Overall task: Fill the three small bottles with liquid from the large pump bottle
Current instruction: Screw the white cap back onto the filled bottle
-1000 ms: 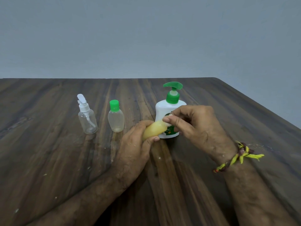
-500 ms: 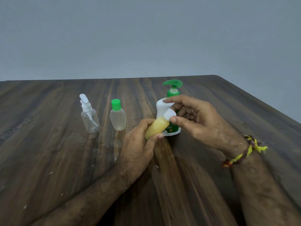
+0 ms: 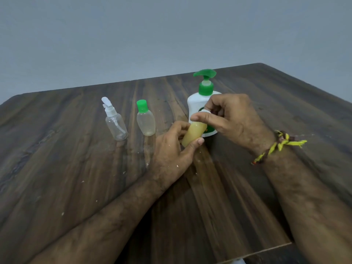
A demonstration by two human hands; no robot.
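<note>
Between my hands tilts a small yellow-filled plastic bottle (image 3: pixel 193 136): left hand (image 3: pixel 171 149) grips it, right hand (image 3: pixel 228 119) pinches its white cap (image 3: pixel 204 111). Behind stands a white green-pumped bottle (image 3: pixel 202 100) on the dark wooden table (image 3: pixel 76 168).

On the table (image 3: pixel 57 168), 3 bottles are lined up left to right: spray bottle (image 3: pixel 116 124), capped small bottle (image 3: pixel 145 121) just beside it, pump bottle (image 3: pixel 200 100) further right. A 4th, filled small bottle (image 3: pixel 193 135) is held tilted just in front of the pump bottle, w/ left hand (image 3: pixel 171 151) at its base and right hand (image 3: pixel 230 119) at its top.
</note>
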